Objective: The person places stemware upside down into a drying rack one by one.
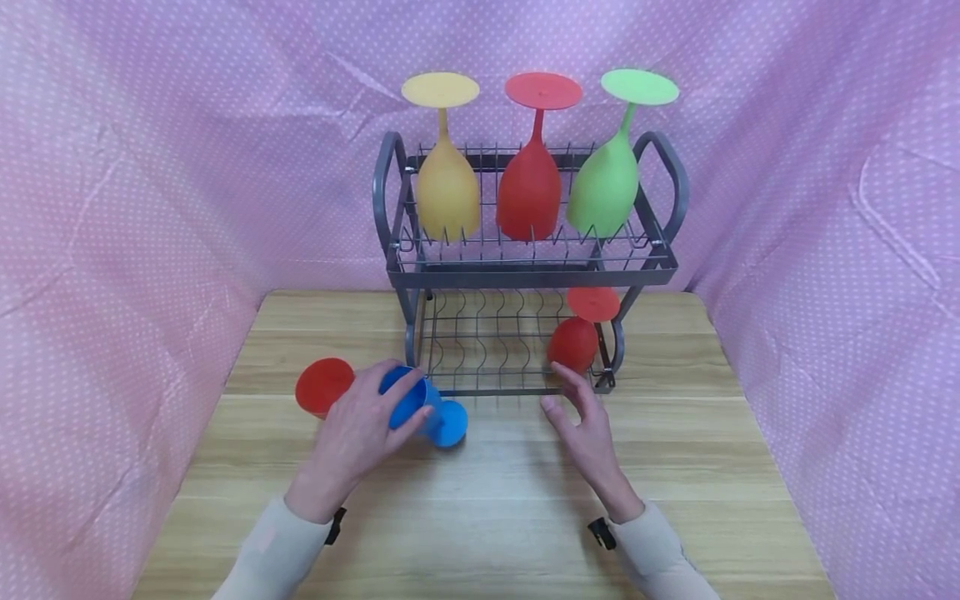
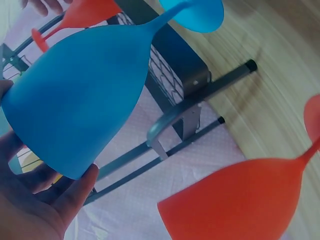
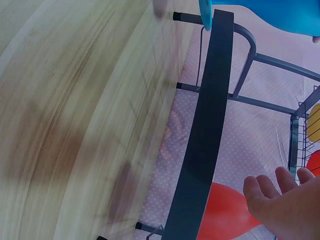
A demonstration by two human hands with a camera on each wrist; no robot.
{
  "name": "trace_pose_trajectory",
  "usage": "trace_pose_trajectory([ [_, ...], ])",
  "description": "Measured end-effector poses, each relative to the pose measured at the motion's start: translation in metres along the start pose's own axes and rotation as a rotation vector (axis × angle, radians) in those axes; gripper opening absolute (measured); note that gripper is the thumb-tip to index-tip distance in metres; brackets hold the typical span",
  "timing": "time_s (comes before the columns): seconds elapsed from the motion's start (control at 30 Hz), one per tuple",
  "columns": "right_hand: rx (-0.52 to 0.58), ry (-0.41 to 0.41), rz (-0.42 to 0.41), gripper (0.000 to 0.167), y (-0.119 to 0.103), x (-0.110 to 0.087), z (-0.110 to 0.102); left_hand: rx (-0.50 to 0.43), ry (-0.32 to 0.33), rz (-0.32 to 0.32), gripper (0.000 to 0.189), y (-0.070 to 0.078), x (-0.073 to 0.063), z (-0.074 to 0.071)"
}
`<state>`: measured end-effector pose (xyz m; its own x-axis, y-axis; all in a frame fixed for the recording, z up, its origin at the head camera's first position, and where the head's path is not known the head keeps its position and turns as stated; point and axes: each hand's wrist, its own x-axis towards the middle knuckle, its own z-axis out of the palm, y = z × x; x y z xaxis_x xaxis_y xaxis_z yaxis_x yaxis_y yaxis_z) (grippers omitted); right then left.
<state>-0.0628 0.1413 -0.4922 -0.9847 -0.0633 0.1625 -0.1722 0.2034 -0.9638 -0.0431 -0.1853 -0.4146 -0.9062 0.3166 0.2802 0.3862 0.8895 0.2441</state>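
Note:
My left hand (image 1: 360, 421) grips a blue plastic wine glass (image 2: 85, 95) by the rim of its bowl. The glass is tilted, its open mouth toward the hand and its round foot (image 1: 452, 423) off to the right, in front of the rack. Just left of that hand a red wine glass (image 1: 322, 387) stands mouth up on the table. My right hand (image 1: 592, 433) has relaxed, spread fingers and holds nothing. It is near another red wine glass (image 1: 574, 343), upside down at the right end of the lower tier; whether they touch, I cannot tell.
A two-tier dark dish rack (image 1: 532, 273) stands at the back of the wooden table (image 1: 510, 517). Its upper tier carries upside-down wine glasses: yellow (image 1: 447, 192), red (image 1: 528, 192) and green (image 1: 606, 187). Pink dotted cloth (image 1: 150, 167) surrounds the table at the back and sides.

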Motion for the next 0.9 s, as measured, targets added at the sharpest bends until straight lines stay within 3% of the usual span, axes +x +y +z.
trace_pose_trajectory([
  [0.33, -0.029, 0.025, -0.056, 0.054, -0.008, 0.002, -0.006, -0.113, 0.039, -0.045, 0.062, 0.009, 0.002, 0.002],
  [0.53, -0.025, 0.019, -0.068, 0.054, -0.009, 0.001, -0.008, -0.195, 0.094, -0.074, 0.059, 0.01, 0.003, 0.008],
  [0.7, -0.022, 0.007, -0.058, 0.055, -0.011, -0.002, -0.007, -0.315, 0.155, -0.109, 0.059, 0.011, 0.001, 0.017],
  [0.9, -0.043, 0.0, -0.017, 0.053, -0.012, -0.003, -0.006, -0.459, 0.163, -0.187, 0.058, 0.015, -0.001, 0.025],
])
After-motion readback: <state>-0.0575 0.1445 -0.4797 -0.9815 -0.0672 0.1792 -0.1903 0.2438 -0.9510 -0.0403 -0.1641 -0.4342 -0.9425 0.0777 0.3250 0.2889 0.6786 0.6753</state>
